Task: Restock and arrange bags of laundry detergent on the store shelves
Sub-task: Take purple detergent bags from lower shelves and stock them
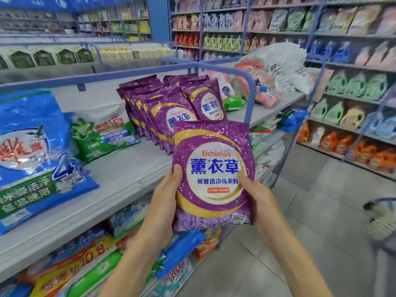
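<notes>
A purple detergent bag (213, 168) with a white oval label is held upright in front of the grey top shelf (120, 174). My left hand (166, 194) grips its left edge, thumb on the front. My right hand (255, 196) grips its right edge the same way. Just behind it, a row of several matching purple bags (158, 112) stands upright on the shelf, with more purple bags (205, 99) beside them to the right.
A big blue bag (32, 151) and a green-and-white bag (102, 133) lie on the shelf at left. A blue rail (249, 86) ends the section; pink and white bags (270, 78) pile beyond it. Lower shelves hold more bags. Bottle shelves line the aisle at right.
</notes>
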The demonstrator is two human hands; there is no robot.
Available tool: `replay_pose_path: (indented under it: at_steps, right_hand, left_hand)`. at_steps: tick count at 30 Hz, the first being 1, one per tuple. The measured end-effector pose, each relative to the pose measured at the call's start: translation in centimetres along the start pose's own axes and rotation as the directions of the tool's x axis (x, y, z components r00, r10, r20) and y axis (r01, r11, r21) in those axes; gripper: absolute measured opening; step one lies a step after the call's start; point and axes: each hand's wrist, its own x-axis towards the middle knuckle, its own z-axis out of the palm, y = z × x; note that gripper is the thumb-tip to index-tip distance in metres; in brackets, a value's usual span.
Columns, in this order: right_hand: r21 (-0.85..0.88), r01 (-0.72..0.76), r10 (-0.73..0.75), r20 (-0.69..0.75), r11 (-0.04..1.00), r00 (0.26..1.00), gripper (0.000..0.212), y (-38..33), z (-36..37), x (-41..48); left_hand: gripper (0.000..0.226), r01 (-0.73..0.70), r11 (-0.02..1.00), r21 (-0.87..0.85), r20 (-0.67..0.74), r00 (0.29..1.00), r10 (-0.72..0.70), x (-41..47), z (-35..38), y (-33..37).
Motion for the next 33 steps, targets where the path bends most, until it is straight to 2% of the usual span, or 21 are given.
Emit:
replay_pose_path:
  at_steps: [4, 8, 11, 14, 16, 18, 21, 23, 25, 27, 30, 33]
  right_hand:
    - [-0.095, -0.019, 0.017, -0.017, 0.995, 1.0, 0.039, -0.5, -3.9, 3.9]
    - [-0.302, -0.015, 0.044, 0.09, 0.953, 0.995, 0.066, -2.0, -8.7, 8.2]
    - [-0.443, -0.004, 0.107, 0.207, 0.896, 0.972, 0.053, -4.4, -12.1, 12.2]
    - [-0.444, 0.034, 0.099, 0.272, 0.895, 0.957, 0.029, -6.1, -14.0, 16.5]
    - [-0.439, 0.061, 0.079, 0.295, 0.897, 0.952, 0.021, -6.9, -14.3, 19.7]
    - [-0.433, 0.062, 0.088, 0.319, 0.899, 0.944, 0.022, -7.2, -14.6, 22.9]
    - [-0.402, 0.048, 0.101, 0.342, 0.914, 0.934, 0.025, -7.0, -14.7, 27.2]
    - [-0.388, 0.063, 0.092, 0.368, 0.919, 0.925, 0.027, -6.9, -14.4, 29.7]
    - [-0.362, 0.106, 0.055, 0.406, 0.926, 0.912, 0.031, -7.1, -13.7, 32.1]
    - [-0.339, 0.168, -0.006, 0.43, 0.926, 0.903, 0.031, -7.7, -12.7, 34.5]
    - [-0.337, 0.242, -0.053, 0.485, 0.91, 0.873, 0.025, -8.5, -11.1, 37.8]
    - [-0.354, 0.235, -0.019, 0.518, 0.905, 0.855, 0.028, -8.5, -10.0, 40.2]
  left_hand:
    - [0.038, 0.002, 1.0, -0.001, 0.015, 1.0, -0.002, 4.6, 3.1, -1.7]
    - [0.044, -0.024, 0.999, -0.024, -0.05, 0.998, 0.023, 9.2, 6.6, -3.4]
    - [0.044, -0.052, 0.998, -0.031, -0.112, 0.993, 0.048, 12.0, 9.5, -4.1]
    - [0.039, -0.045, 0.999, -0.028, -0.17, 0.985, 0.04, 14.5, 12.1, -4.2]
    - [0.034, -0.046, 0.998, 0.031, -0.169, 0.984, 0.051, 16.3, 13.2, -4.0]
    - [0.039, -0.012, 0.982, 0.187, -0.133, 0.99, 0.037, 18.0, 13.3, -3.8]
    - [0.074, 0.026, 0.869, 0.493, -0.078, 0.997, 0.014, 19.8, 12.5, -3.5]
    - [0.087, -0.013, 0.805, 0.593, -0.092, 0.992, 0.084, 21.4, 12.1, -3.4]
    - [0.086, -0.084, 0.75, 0.656, -0.104, 0.974, 0.2, 23.7, 11.7, -3.2]
    - [0.078, -0.094, 0.7, 0.708, -0.151, 0.948, 0.28, 25.9, 11.5, -2.4]
    - [0.058, -0.074, 0.711, 0.699, -0.277, 0.889, 0.365, 28.8, 11.2, -2.0]
    - [0.05, -0.019, 0.71, 0.704, -0.367, 0.847, 0.386, 30.1, 11.7, -2.0]
